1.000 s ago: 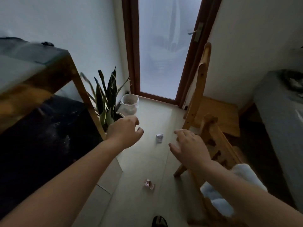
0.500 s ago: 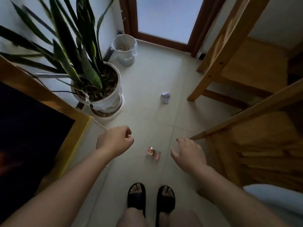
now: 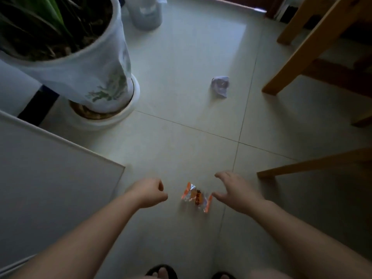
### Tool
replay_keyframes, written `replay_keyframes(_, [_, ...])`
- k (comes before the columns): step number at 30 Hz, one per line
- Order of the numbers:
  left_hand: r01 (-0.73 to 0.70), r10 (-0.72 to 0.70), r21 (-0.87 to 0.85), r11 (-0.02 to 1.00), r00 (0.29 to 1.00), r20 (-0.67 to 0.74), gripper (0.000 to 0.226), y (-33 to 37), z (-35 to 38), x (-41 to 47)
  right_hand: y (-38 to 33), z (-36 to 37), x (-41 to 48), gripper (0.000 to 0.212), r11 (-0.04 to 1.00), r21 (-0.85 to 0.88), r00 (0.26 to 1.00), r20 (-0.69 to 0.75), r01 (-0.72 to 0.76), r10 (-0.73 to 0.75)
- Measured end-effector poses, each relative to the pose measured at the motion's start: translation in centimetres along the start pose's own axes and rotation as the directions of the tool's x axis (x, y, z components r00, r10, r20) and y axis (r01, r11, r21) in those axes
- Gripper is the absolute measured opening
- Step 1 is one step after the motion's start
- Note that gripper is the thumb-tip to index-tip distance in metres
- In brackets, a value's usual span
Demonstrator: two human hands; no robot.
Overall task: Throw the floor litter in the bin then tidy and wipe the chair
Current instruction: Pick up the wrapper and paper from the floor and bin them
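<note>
Pale tiled floor in dim light, and we're looking straight down at it, with a big white plant pot standing on its saucer to the upper left and wooden chair legs coming in from the right. Two bits of litter lie on the tiles: an orange and silver wrapper close in, between the two hands, and a crumpled ball of paper farther out, near the foot of a chair leg. The bin, pale and partly cut off by the top edge, sits well beyond both, just past the pot. The right hand is spread, fingers apart and empty, thumb just beside the wrapper's end but not clearly touching it. The left hand is curled into a loose fist on the wrapper's other side, holding nothing that can be seen. So this looks like the very first step, the litter pickup, with nothing collected yet. The next move calls for the right fingers to close on that thin wrapper, pinching it off the flat tile, then the paper ball, then the bin.
</note>
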State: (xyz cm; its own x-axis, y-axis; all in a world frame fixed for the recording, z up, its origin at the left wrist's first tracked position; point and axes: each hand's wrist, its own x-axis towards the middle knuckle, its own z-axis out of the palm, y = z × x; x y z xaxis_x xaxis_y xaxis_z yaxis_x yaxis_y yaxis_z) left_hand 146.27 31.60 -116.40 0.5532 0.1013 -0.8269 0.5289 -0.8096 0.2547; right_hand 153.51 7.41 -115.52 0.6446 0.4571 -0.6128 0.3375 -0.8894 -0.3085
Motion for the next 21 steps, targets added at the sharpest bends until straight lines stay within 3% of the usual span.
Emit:
replay_keyframes(5, [0.005,0.005,-0.096,0.995,0.994,0.105,0.025,-0.3,3.4,5.0,2.5,4.7,4.1,0.061,0.996,-0.038,0.992,0.098,0.087,-0.083])
replay_keyframes(11, [0.058,-0.037,-0.302,0.952,0.997,0.074,0.042,0.8,6.3,8.1,3.6,8.9,6.4,0.063,0.997,0.024,0.997,0.043,0.067,-0.068])
replay_keyframes(15, [0.136,-0.136,-0.649,0.749,0.989,0.05,0.034,1.6,7.5,8.9,4.2,10.5,7.0,0.063,0.997,0.053,0.998,-0.027,0.064,-0.063])
replay_keyframes(18, [0.175,-0.18,-0.778,0.604,0.98,0.081,0.028,2.2,8.8,9.0,4.4,11.1,7.0,0.062,0.997,0.051,0.997,-0.058,0.059,-0.056])
replay_keyframes(21, [0.13,-0.103,-0.778,0.615,0.991,0.085,0.014,2.6,9.4,8.9,4.4,11.1,6.9,0.061,0.996,0.069,0.996,-0.071,0.056,-0.051])
